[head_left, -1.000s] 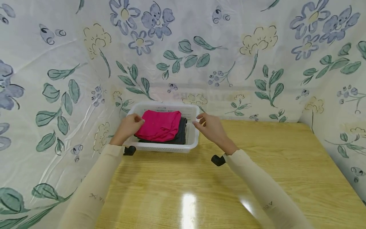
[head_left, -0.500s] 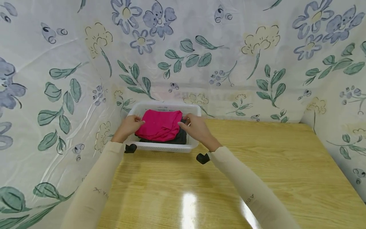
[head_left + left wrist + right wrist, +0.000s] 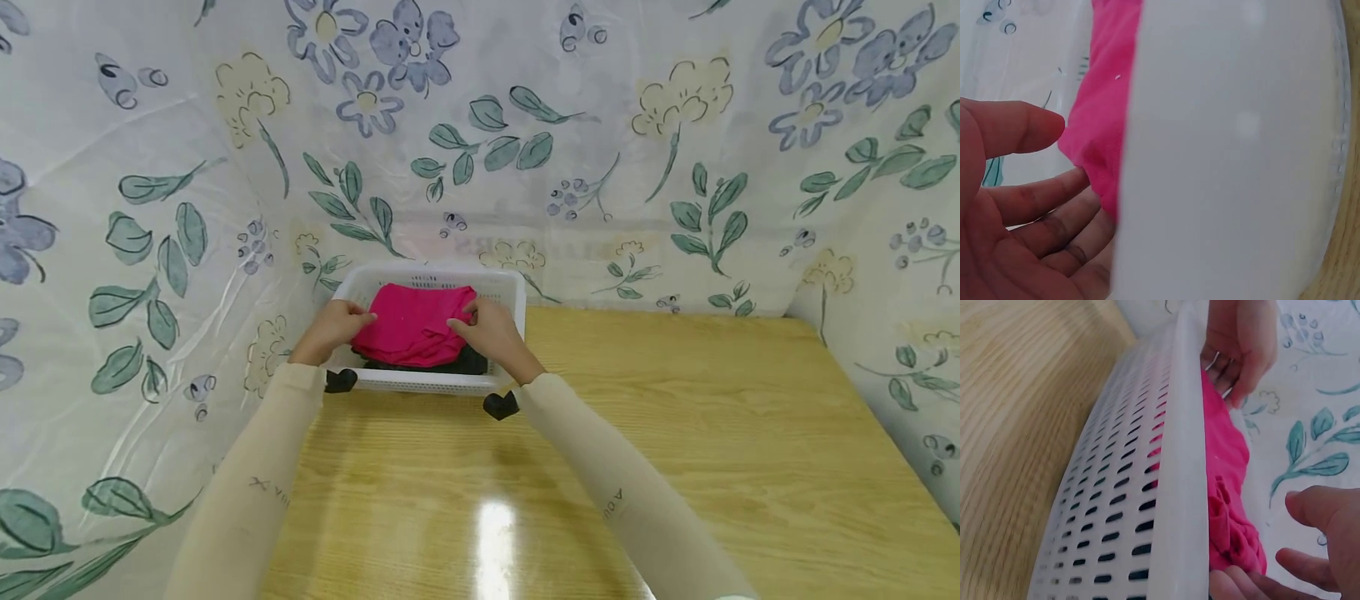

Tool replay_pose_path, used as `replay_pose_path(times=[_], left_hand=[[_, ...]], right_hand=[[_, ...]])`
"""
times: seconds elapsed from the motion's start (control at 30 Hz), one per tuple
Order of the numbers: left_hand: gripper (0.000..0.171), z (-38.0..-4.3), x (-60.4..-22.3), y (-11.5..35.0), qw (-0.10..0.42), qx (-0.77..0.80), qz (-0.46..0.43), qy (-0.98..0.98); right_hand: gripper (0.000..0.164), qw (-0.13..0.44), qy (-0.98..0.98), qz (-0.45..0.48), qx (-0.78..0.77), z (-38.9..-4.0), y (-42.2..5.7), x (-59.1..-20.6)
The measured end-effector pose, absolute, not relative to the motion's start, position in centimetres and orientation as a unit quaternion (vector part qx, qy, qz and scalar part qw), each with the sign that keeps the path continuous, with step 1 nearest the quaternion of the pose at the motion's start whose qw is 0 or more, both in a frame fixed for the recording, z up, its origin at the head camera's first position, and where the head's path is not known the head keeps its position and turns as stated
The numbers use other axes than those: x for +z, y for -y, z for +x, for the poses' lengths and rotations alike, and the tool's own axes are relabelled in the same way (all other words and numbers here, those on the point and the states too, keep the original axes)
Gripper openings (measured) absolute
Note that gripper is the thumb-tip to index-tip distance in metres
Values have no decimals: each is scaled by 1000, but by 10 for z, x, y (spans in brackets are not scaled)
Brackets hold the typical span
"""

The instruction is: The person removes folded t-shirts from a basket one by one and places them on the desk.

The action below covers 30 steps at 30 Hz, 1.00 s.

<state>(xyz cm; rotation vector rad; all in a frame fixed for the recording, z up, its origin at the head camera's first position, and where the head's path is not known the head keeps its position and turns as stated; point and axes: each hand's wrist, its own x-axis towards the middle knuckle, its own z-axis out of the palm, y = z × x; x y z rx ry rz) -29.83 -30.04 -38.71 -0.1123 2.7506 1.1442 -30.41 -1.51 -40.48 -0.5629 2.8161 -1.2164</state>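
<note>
A bright pink folded cloth (image 3: 420,321) lies on top of a dark folded cloth (image 3: 471,362) inside a white plastic basket (image 3: 420,381). At the pink cloth's left edge is my left hand (image 3: 330,329). In the left wrist view its thumb is spread from the fingers (image 3: 1041,194), which reach the cloth's edge. My right hand (image 3: 491,329) is over the basket at the cloth's right edge. The right wrist view shows that thumb (image 3: 1313,506) apart from the cloth, with some fingertips against its lower end. The basket wall hides part of the cloth in both wrist views.
The basket stands on a wooden table (image 3: 675,433) at the back left. Floral sheeting (image 3: 585,167) rises behind the basket and along both sides. A dark wrist-worn piece shows at each cuff.
My right hand has moved left, from outside the basket's right rim to the pink cloth's right edge. The left hand has stayed nearly still. The cloths look unmoved.
</note>
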Motion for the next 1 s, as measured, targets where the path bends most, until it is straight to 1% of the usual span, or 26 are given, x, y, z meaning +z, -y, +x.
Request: replay_pose_path(times=[0.1,0.23,0.43,0.6,0.77,0.9,1.0], left_hand=[[52,-300,-389,301,92,385,-47,-917],[52,-303,-389,302,111,386,-50,-914],[52,-309,-388,304,131,390,-49,-910],[56,-309,-386,304,145,390,-50,-908],[61,-306,-387,307,150,391,-55,-906],[61,-306,-390,309,146,419,-54,-894],[68,-307,-391,309,141,452,-38,-880]], right_hand=[[37,18,-900,-172,-399,-307,19,-407],[40,44,-894,-152,-420,-310,21,-409],[53,85,-880,-123,-452,-314,27,-413],[63,91,-858,-96,-496,-319,33,-416],[65,97,-840,-88,-527,-326,34,-420],[63,110,-831,-82,-540,-329,33,-424],[61,114,-829,-90,-541,-330,33,-424]])
